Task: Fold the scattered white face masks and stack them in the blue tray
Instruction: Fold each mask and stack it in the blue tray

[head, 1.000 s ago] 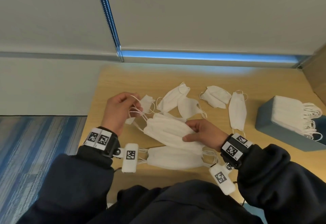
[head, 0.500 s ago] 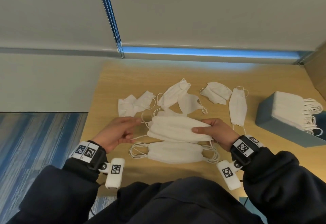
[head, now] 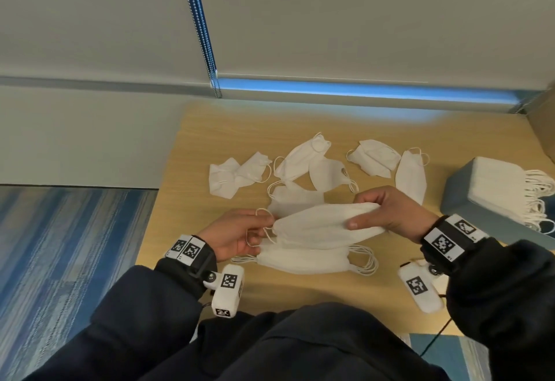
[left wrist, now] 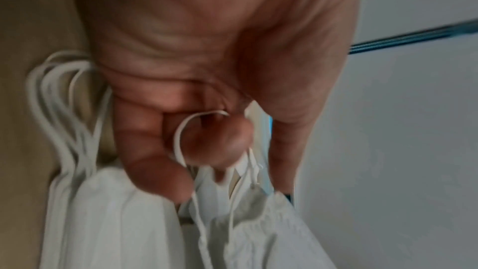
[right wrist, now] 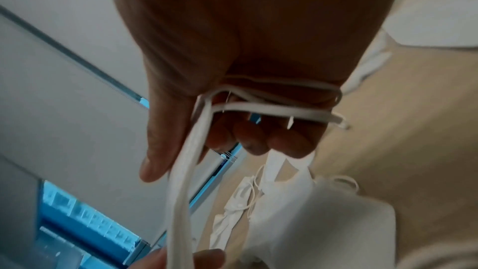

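Several loose masks (head: 378, 157) on wooden table (head: 198, 146); striped blue carpet (head: 69, 248).

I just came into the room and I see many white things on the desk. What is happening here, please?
A person is sorting white face masks. Both hands hold one folded mask above the wooden table: the left hand pinches its ear loop end, the right hand grips the other end. A small pile of folded masks lies under it. Several loose masks still wait farther back, and the blue tray on the right already holds a stack.
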Demonstrator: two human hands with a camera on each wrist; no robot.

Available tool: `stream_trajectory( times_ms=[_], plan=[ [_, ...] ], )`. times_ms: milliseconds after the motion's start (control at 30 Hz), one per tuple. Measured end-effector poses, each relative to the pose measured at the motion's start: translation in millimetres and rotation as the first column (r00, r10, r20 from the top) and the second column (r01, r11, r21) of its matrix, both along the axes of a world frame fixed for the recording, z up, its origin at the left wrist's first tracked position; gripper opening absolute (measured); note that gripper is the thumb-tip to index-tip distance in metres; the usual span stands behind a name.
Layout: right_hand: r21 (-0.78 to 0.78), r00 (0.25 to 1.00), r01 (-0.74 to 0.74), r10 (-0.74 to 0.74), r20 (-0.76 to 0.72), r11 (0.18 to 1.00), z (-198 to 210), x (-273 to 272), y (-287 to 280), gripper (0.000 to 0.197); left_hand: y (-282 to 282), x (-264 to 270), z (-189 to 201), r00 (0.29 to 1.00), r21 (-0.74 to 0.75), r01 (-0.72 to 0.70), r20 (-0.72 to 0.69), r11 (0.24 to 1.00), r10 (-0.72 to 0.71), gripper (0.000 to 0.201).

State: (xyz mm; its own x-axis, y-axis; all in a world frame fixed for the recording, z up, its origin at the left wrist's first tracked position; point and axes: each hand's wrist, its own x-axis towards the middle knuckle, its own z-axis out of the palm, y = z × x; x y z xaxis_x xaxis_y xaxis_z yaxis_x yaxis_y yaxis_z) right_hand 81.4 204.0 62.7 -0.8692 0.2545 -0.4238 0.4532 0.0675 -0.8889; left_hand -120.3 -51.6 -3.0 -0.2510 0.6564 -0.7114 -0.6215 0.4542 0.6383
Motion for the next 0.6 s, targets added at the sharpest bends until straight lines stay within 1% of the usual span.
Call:
stream_trajectory(
  times_ms=[100,133,200,233,267,333,367,400,433,500,533,567,600],
  plan=[
    [0.022,1.0,0.023,-0.024,0.019,0.999,9,-1,7,0.031,1,2,-4,0.989,0.074,-0.134,-0.048,0.988,0.138,0.036],
    [0.008,0.997,0.068,-0.068,0.035,0.998,8,-1,8,0.03,1,0,-4,0.978,0.09,-0.193,-0.068,0.977,0.199,0.036],
    [-0.034,0.98,0.184,-0.181,0.078,0.982,1,2,11,0.021,-1,-5,-5,0.943,0.105,-0.304,-0.11,0.947,0.315,0.022],
    [-0.05,0.969,0.231,-0.225,0.101,0.972,-4,3,11,0.017,-3,-8,-4,0.928,0.107,-0.349,-0.103,0.931,0.359,0.015],
    [-0.064,0.96,0.264,-0.256,0.114,0.962,-9,5,11,0.018,-5,-12,-2,0.919,0.117,-0.379,-0.069,0.918,0.388,0.013],
    [-0.097,0.95,0.295,-0.282,0.132,0.95,-20,8,10,0.024,-13,-22,2,0.914,0.163,-0.405,0.044,0.9,0.403,0.018],
    [-0.119,0.947,0.306,-0.289,0.143,0.944,-25,10,8,0.029,-18,-28,4,0.914,0.19,-0.405,0.094,0.894,0.394,0.018],
    [-0.138,0.943,0.317,-0.295,0.156,0.939,-28,12,7,0.035,-24,-34,6,0.909,0.211,-0.415,0.142,0.885,0.392,0.014],
    [-0.15,0.94,0.322,-0.298,0.164,0.935,-31,15,7,0.043,-29,-40,8,0.893,0.218,-0.443,0.194,0.869,0.407,0.009],
    [-0.187,0.932,0.352,-0.324,0.163,0.917,-33,22,8,0.061,-42,-52,13,0.835,0.186,-0.535,0.266,0.824,0.482,0.006],
    [-0.223,0.919,0.391,-0.363,0.157,0.893,-33,26,9,0.066,-48,-57,16,0.809,0.179,-0.574,0.277,0.799,0.519,0.006],
    [-0.272,0.895,0.446,-0.42,0.149,0.853,-33,28,12,0.065,-55,-61,20,0.789,0.186,-0.602,0.289,0.776,0.542,0.008],
    [-0.339,0.861,0.506,-0.489,0.14,0.793,-34,29,15,0.058,-60,-65,25,0.772,0.202,-0.626,0.303,0.753,0.559,0.01]
  ],
)
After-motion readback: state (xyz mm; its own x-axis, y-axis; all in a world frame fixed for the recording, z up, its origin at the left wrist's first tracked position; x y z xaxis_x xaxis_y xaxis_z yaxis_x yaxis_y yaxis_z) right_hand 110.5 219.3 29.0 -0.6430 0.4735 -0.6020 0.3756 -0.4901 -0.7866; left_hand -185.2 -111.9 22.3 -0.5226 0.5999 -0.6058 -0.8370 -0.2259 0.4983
